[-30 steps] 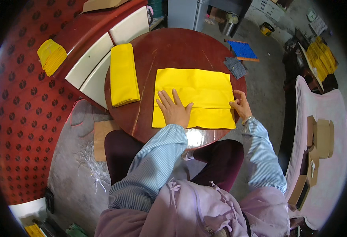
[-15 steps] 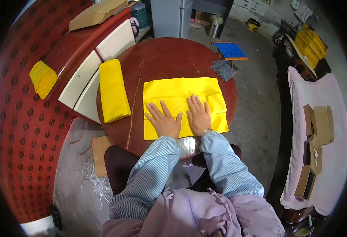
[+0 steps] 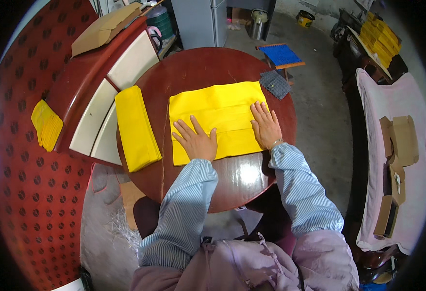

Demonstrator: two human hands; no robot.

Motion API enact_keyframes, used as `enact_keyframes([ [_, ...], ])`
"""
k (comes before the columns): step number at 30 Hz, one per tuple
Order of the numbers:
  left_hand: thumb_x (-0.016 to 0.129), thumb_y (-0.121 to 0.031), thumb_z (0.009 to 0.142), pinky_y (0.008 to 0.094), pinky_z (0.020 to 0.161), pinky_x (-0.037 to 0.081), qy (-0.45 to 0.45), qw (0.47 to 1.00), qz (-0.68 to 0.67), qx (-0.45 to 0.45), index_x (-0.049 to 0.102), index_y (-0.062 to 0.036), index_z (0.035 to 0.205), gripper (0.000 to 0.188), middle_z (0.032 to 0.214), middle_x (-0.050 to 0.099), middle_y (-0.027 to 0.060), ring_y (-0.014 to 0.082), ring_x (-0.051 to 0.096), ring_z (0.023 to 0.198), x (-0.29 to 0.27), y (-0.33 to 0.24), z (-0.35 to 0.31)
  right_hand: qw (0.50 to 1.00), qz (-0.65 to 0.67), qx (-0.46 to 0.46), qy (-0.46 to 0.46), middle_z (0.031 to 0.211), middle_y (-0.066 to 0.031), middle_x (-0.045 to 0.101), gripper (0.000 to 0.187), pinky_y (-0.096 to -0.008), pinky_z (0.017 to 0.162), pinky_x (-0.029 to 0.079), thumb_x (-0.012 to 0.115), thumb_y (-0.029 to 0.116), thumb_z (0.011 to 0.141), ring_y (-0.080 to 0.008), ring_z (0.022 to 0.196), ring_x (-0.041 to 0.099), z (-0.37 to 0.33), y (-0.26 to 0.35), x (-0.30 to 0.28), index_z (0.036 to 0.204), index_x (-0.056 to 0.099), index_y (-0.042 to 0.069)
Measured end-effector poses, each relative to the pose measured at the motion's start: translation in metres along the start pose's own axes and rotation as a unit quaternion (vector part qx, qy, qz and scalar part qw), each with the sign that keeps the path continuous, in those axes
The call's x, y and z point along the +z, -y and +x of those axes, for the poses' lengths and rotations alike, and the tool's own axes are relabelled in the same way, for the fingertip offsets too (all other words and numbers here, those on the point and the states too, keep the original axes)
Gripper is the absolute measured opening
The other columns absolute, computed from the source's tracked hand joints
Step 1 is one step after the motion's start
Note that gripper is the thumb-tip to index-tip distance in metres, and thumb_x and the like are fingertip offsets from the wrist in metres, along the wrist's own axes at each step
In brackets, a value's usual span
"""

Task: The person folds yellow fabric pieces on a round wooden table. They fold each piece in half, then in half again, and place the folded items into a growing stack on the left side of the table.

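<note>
A yellow folded cloth-like sheet (image 3: 218, 106) lies flat on the round dark red table (image 3: 198, 63), creases running across it. My left hand (image 3: 196, 141) rests on its lower left part, palm down with fingers spread. On the right edge of the sheet lies my right hand (image 3: 265, 123), fingers stretched out and a bracelet at the wrist. Neither hand grips anything. To the left on the same table is a neat stack of folded yellow pieces (image 3: 138, 128).
A dark grey textured pad (image 3: 275, 85) sits at the table's right rim, beside a blue-topped folding stool (image 3: 282, 56). More yellow stacks lie at far left (image 3: 46, 126) and far right (image 3: 380, 39). Opened cardboard boxes (image 3: 400, 140) rest on a pink-covered bench (image 3: 370, 203).
My right hand has slid right to the sheet's edge, while the left stays spread on it. The sheet's overlapping lower flap now looks flattened, and it sits farther from the table's near edge.
</note>
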State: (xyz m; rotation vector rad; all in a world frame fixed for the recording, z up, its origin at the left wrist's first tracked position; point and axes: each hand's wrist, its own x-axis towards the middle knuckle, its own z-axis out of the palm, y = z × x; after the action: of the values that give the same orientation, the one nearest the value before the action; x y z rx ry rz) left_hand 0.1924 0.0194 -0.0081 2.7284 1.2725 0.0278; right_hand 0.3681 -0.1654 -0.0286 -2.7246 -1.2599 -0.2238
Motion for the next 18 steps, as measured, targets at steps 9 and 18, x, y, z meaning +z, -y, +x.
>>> enact_keyframes([
  [9, 0.034, -0.066, 0.110, 0.0658, 0.130, -0.008, -0.004, 1.000, 0.015, -0.012, 0.014, -0.0076, 0.174, 0.088, 0.177, 0.006, 0.0328, 0.0484, -0.005, 0.165, -0.003, -0.021, 0.083, 0.960, 0.228, 0.045, -0.153, 0.149, -0.0142, 0.064, 0.040, -0.0467, 0.114, 0.050, 0.056, 0.022, 0.112, -0.0287, 0.140, 0.060, 0.052, 0.009, -0.015, 0.149, 0.061, 0.009],
  [18, 0.035, -0.067, 0.110, 0.0659, 0.129, -0.009, -0.009, 1.000, -0.012, 0.013, 0.014, -0.0080, 0.174, 0.090, 0.177, 0.004, 0.0332, 0.0489, -0.007, 0.165, 0.000, -0.012, 0.084, 0.467, 0.791, 0.387, -0.086, 0.119, -0.0227, 0.073, 0.043, -0.0294, 0.064, 0.064, 0.069, 0.017, 0.106, -0.0297, 0.090, 0.080, 0.057, 0.066, -0.023, 0.136, 0.055, -0.012],
])
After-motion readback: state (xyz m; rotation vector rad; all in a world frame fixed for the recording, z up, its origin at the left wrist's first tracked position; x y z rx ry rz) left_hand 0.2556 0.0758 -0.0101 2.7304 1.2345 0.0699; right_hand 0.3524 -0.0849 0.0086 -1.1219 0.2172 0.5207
